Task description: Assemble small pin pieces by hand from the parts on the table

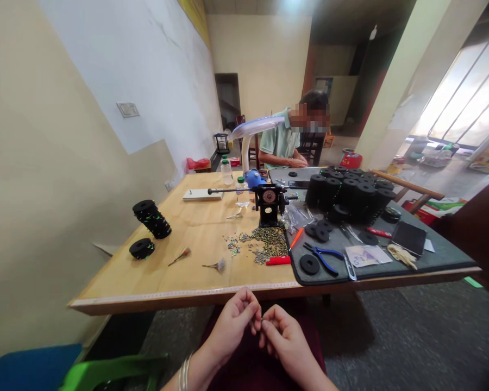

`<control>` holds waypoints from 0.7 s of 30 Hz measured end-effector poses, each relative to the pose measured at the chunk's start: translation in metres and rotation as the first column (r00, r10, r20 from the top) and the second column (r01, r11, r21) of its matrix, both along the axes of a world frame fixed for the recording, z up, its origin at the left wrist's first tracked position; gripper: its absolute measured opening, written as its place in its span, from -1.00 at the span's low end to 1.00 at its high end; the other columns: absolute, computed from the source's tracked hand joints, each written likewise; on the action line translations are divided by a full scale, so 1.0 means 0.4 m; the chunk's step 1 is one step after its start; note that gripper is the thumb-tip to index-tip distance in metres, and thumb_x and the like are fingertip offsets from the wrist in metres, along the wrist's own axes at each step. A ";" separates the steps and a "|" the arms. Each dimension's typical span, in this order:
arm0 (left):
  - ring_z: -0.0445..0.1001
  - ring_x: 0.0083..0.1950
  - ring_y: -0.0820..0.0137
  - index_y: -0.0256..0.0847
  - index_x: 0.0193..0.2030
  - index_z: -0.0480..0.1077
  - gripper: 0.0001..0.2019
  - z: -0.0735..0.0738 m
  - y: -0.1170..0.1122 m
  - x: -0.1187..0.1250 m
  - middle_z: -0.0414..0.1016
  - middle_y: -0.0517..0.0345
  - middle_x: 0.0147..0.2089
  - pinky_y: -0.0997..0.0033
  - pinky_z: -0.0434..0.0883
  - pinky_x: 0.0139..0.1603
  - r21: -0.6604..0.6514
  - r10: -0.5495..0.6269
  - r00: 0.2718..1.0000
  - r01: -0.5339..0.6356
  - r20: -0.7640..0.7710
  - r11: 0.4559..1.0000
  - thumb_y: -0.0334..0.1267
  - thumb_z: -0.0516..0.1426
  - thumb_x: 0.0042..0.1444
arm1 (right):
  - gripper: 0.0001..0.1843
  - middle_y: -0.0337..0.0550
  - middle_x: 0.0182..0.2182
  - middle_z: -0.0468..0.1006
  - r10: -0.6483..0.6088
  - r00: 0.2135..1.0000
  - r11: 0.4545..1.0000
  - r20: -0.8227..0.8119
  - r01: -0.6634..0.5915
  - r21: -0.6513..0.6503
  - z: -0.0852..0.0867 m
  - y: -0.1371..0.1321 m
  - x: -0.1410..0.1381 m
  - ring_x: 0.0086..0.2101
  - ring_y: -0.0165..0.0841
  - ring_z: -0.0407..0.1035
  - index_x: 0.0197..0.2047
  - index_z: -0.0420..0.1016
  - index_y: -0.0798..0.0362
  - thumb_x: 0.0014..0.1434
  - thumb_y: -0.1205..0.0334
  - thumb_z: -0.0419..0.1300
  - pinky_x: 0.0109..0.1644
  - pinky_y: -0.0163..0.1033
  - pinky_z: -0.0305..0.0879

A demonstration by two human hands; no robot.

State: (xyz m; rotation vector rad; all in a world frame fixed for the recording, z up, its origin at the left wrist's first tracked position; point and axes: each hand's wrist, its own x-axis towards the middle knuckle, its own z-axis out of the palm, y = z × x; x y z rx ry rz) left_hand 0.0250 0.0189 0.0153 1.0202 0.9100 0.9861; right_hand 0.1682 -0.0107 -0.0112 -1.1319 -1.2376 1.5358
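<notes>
My left hand [233,323] and my right hand [284,338] are held together over my lap, below the near edge of the wooden table [175,296]. Both have their fingers curled, with the fingertips pinched together where the hands meet. Whatever sits between the fingertips is too small to make out. Bangles circle my left wrist. On the table ahead lies a heap of small metal pieces [269,241] beside a red lighter [277,260].
A black hand-cranked winder [269,202] stands mid-table. A dark mat [440,255] on the right carries stacks of black spools [350,193], blue pliers [323,255] and a phone [409,238]. More spools [151,218] sit at the left. Another person sits at the far end.
</notes>
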 end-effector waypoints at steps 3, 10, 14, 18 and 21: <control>0.26 -0.60 0.56 -0.23 -0.46 0.28 -0.62 0.013 0.000 0.003 0.35 0.28 -0.56 0.56 0.24 -0.55 0.048 0.001 0.999 0.002 -0.047 0.999 0.04 0.25 0.03 | -0.72 -0.29 -0.60 0.44 0.039 0.996 0.992 0.074 -0.048 0.120 0.012 0.003 0.006 -0.64 -0.51 0.18 -0.33 0.34 0.07 0.25 0.02 0.10 -0.56 -0.42 0.06; 0.19 -0.61 0.62 -0.22 -0.44 0.24 -0.64 0.055 -0.004 -0.001 0.30 0.34 -0.58 0.64 0.12 -0.59 -0.083 0.005 0.988 0.008 0.156 0.997 -0.06 0.30 0.01 | -0.76 -0.32 -0.61 0.42 0.014 0.944 0.925 0.329 -0.137 0.354 0.053 0.003 0.022 -0.58 -0.46 0.26 -0.34 0.42 0.05 0.32 0.21 0.02 -0.43 -0.38 0.14; 0.18 -0.61 0.66 -0.23 -0.44 0.23 -0.65 0.111 0.001 -0.012 0.28 0.35 -0.58 0.69 0.06 -0.61 -0.181 0.041 0.917 0.034 0.397 0.983 -0.20 0.36 -0.04 | -0.77 -0.27 -0.54 0.50 -0.054 0.929 0.885 0.366 -0.125 0.448 0.056 0.003 0.032 -0.48 -0.42 0.34 -0.36 0.38 0.03 0.32 0.24 0.02 -0.34 -0.36 0.18; 0.17 -0.63 0.69 -0.24 -0.43 0.27 -0.69 0.178 0.008 -0.034 0.27 0.35 -0.57 0.72 0.02 -0.63 -0.173 0.037 0.835 0.069 0.548 0.983 -0.35 0.37 -0.07 | -0.75 -0.22 -0.49 0.50 -0.115 0.912 0.855 0.395 -0.112 0.507 0.036 0.016 0.044 -0.41 -0.38 0.37 -0.39 0.40 0.02 0.32 0.24 0.03 -0.28 -0.33 0.20; 0.16 -0.63 0.70 -0.25 -0.44 0.29 -0.73 0.217 0.012 -0.048 0.26 0.36 -0.56 0.73 0.04 -0.63 -0.147 0.034 0.801 0.068 0.598 0.987 -0.43 0.35 -0.05 | -0.73 -0.19 -0.46 0.48 -0.150 0.907 0.837 0.394 -0.096 0.539 0.014 0.027 0.050 -0.36 -0.35 0.37 -0.42 0.41 0.03 0.31 0.23 0.04 -0.26 -0.31 0.21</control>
